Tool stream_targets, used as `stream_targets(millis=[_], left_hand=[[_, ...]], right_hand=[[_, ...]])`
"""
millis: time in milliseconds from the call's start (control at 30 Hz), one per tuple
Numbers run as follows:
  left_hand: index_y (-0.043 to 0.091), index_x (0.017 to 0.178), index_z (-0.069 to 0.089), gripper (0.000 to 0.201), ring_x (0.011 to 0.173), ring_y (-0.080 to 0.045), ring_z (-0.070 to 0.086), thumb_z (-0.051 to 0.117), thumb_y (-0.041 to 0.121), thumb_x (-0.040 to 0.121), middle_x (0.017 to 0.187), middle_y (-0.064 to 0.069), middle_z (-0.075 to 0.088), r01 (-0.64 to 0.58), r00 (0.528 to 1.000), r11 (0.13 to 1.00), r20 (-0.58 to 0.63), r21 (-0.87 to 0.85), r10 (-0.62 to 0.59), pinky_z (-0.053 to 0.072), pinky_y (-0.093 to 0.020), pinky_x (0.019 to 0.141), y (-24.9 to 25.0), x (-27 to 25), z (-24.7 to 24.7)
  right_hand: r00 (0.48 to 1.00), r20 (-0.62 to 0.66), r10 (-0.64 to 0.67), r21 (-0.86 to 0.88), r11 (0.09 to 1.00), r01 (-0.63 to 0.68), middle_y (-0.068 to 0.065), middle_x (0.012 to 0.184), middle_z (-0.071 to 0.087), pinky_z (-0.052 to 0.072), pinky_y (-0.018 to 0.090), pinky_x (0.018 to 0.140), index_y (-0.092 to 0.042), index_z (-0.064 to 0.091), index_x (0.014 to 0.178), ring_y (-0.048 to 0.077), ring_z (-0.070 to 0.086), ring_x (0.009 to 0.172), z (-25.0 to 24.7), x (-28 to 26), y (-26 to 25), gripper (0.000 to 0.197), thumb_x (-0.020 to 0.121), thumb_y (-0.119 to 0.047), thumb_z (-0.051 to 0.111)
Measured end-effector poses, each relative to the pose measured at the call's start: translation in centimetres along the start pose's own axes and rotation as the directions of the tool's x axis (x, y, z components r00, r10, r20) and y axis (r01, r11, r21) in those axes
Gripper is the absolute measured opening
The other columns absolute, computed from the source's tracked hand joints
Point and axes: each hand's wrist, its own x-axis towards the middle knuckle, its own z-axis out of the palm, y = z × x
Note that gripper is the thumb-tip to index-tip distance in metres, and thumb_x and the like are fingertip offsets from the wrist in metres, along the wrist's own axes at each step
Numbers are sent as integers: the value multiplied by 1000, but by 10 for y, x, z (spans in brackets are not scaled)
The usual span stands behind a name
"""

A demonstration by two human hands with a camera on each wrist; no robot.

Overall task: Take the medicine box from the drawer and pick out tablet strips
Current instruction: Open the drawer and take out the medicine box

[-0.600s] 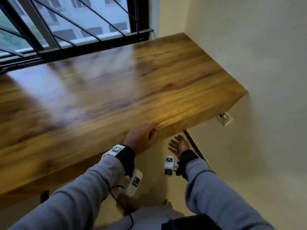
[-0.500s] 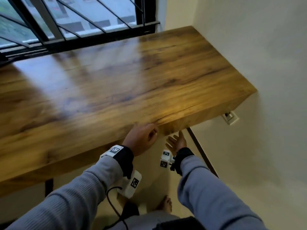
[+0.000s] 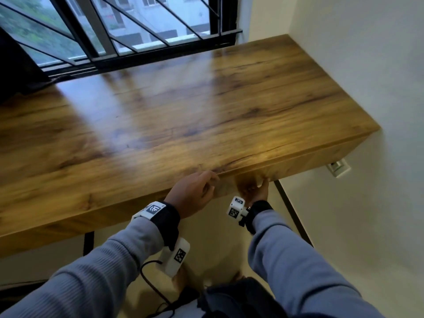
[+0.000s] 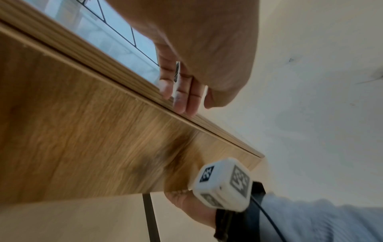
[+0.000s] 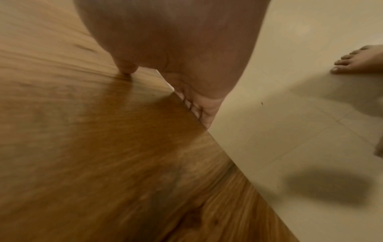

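Note:
A wooden desk (image 3: pixel 183 115) has a drawer front (image 3: pixel 298 166) under its top, and the drawer looks closed. My left hand (image 3: pixel 195 191) rests on the desk's front edge, and the left wrist view shows its fingertips (image 4: pixel 180 98) on the seam above the drawer front (image 4: pixel 93 131). My right hand (image 3: pixel 254 191) grips the drawer front (image 5: pixel 93 147) from below. Its thumb (image 5: pixel 126 68) lies on the face and its fingers (image 5: pixel 199 108) hook under the lower edge. No medicine box or tablet strips are in view.
A barred window (image 3: pixel 137 31) runs behind the desk and a pale wall (image 3: pixel 367 65) closes its right side. A wall socket (image 3: pixel 339 167) and a black desk leg (image 3: pixel 293 212) sit below the right corner. A dark object (image 3: pixel 16 65) stands far left. My bare foot (image 5: pixel 360 60) is on the floor.
My right hand rose from an open palm below the desk and took hold of the drawer front's lower edge. The left hand stayed on the desk edge. The head view shifted closer.

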Motion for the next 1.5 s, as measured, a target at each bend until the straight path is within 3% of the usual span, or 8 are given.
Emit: stream_targets(millis=[167, 333, 500, 633, 833, 1067, 1233, 1500], left_hand=[[20, 116, 60, 23, 80, -13, 57, 48, 25, 97, 100, 3, 65, -10, 998, 1000, 65, 3, 10, 46, -21, 68, 10, 2, 0], [24, 113, 62, 22, 90, -12, 60, 48, 27, 97, 107, 6, 66, -60, 984, 998, 166, -2, 59, 52, -28, 82, 15, 5, 13], [24, 114, 62, 21, 89, -10, 62, 50, 29, 97, 106, 4, 67, -74, 975, 997, 209, -17, 76, 52, -24, 81, 20, 12, 26], [21, 113, 62, 22, 92, -13, 63, 49, 29, 97, 107, 2, 66, -57, 973, 998, 224, -26, 61, 53, -26, 84, 26, 18, 33], [20, 107, 64, 20, 86, -11, 64, 51, 30, 97, 101, 2, 68, 52, 971, 998, 237, -36, -42, 54, -25, 79, 20, 20, 44], [17, 89, 65, 21, 66, -12, 62, 55, 34, 95, 81, -1, 66, 399, 911, 886, 211, -237, -354, 50, -22, 58, 4, 7, 55], [6, 114, 54, 29, 68, -20, 67, 66, 15, 89, 85, -5, 62, 664, 734, 576, 266, -477, -625, 58, -30, 57, -8, 10, 64], [3, 116, 44, 40, 70, -28, 71, 70, 4, 85, 107, -23, 65, 718, 666, 321, 476, -617, -575, 61, -31, 55, 16, 8, 60]], right_hand=[[1000, -23, -21, -35, 999, 20, 16, 153, 33, 38, 46, 108, -11, 24, 150, 33, 45, 130, -37, -25, 1, 86, 88, -68, 39], [972, -146, -183, -299, 945, 133, 12, 129, 55, 49, 45, 93, -13, 45, 138, 30, 58, 111, -71, -70, -16, 56, 96, -50, 43], [758, -377, -532, -389, 834, 391, 10, 118, 61, 47, 32, 70, -8, 54, 125, 20, 55, 91, -88, -114, -71, 35, 93, -21, 52], [654, -207, -728, -485, 657, 577, 3, 103, 60, 46, 31, 78, -15, 57, 120, 16, 55, 88, -72, -158, -125, 29, 91, -14, 56], [755, 106, -647, -660, 522, 540, 2, 101, 61, 50, 30, 76, -20, 57, 115, 15, 58, 90, -26, -171, -161, 26, 91, -13, 57], [946, 58, -320, -792, 563, 239, 8, 105, 65, 55, 35, 71, -8, 61, 120, 22, 61, 93, 14, -113, -151, 31, 88, -6, 61], [934, 90, -347, -908, 357, 220, 14, 109, 66, 50, 34, 80, -2, 62, 112, 25, 59, 92, 20, -98, -140, 28, 85, -3, 66], [933, 63, -355, -946, 275, 169, 15, 112, 68, 52, 33, 79, -8, 68, 103, 24, 62, 95, -16, -97, -154, 24, 80, 0, 69]])
